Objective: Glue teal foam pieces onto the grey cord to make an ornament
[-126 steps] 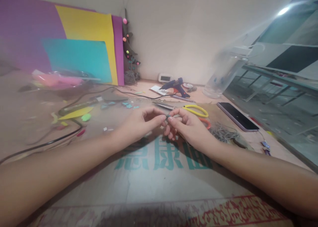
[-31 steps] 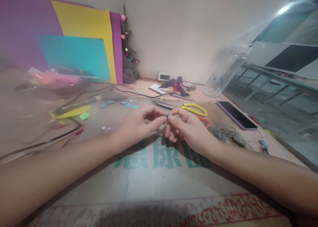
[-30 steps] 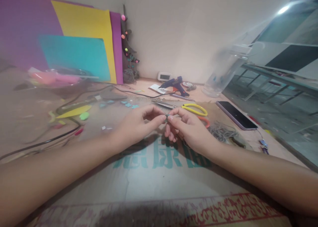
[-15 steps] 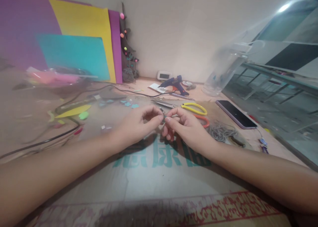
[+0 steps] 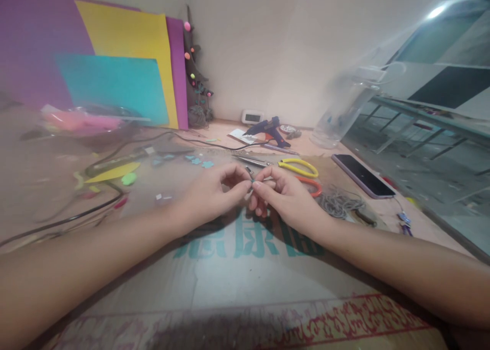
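My left hand (image 5: pixel 225 186) and my right hand (image 5: pixel 281 192) meet fingertip to fingertip over the middle of the table. Both are closed in a pinch. Between the fingertips shows a bit of a tiny teal piece (image 5: pixel 252 181), mostly covered, too small to name for sure. Just behind the fingers lies a pair of scissors with one yellow and one orange handle (image 5: pixel 298 167), its blades pointing left. Small blue flower-shaped cutouts (image 5: pixel 207 164) rest beyond my left hand. A tangle of grey cord (image 5: pixel 340 203) lies beside my right wrist.
A dark blue glue gun (image 5: pixel 270 130) stands at the back, its black cable running left. To the right are a phone (image 5: pixel 363 176) and a clear bottle (image 5: pixel 344 110). Coloured sheets (image 5: pixel 115 87) lean on the wall. Yellow and green scraps (image 5: pixel 115 172) lie at left.
Both hands hold nearly the same pinch; the fingertips have shifted very slightly. The whole view has moved a little.
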A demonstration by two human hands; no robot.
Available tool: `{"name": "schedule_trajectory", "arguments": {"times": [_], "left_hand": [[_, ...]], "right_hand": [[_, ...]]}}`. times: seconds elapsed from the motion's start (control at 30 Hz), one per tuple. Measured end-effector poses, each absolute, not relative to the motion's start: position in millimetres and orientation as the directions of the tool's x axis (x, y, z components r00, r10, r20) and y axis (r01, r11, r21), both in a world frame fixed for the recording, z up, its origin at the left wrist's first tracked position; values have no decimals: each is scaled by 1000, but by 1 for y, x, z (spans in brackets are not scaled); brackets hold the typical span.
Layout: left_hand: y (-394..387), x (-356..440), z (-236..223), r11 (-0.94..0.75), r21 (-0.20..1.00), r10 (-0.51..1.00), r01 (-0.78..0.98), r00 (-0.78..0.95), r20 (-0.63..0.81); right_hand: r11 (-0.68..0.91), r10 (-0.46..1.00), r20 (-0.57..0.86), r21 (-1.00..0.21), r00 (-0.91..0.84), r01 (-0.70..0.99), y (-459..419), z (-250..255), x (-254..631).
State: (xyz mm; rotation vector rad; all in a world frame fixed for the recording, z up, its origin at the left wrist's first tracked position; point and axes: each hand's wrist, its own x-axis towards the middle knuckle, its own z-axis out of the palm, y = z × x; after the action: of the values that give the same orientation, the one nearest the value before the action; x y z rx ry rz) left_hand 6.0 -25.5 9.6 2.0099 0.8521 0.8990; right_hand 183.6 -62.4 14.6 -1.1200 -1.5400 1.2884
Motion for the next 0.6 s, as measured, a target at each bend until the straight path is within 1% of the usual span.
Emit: {"name": "schedule_trajectory", "arguments": {"times": [0.1,0.27,0.37,0.43,0.5,0.6], "left_hand": [[-26,5,10,-455,862,792,222,544,278],[-26,5,10,-467,846,798,257,535,278],[-26,5,11,-459,859,782,227,562,270],[-25,4,11,-469,864,765,183,574,293],[-22,3,10,-482,861,771,163,545,329],[-15,2,6,-490,845,815,216,459,355]], "right_hand": [[90,960,54,-988,-275,122,-63,15,184],[87,961,50,-989,-270,124,-64,15,183],[66,963,34,-991,-266,113,-63,15,184],[42,962,20,-996,-272,74,-62,13,185],[13,961,10,-1000,-276,11,-60,12,186],[-27,965,-6,-996,-263,-80,-57,9,188]]}}
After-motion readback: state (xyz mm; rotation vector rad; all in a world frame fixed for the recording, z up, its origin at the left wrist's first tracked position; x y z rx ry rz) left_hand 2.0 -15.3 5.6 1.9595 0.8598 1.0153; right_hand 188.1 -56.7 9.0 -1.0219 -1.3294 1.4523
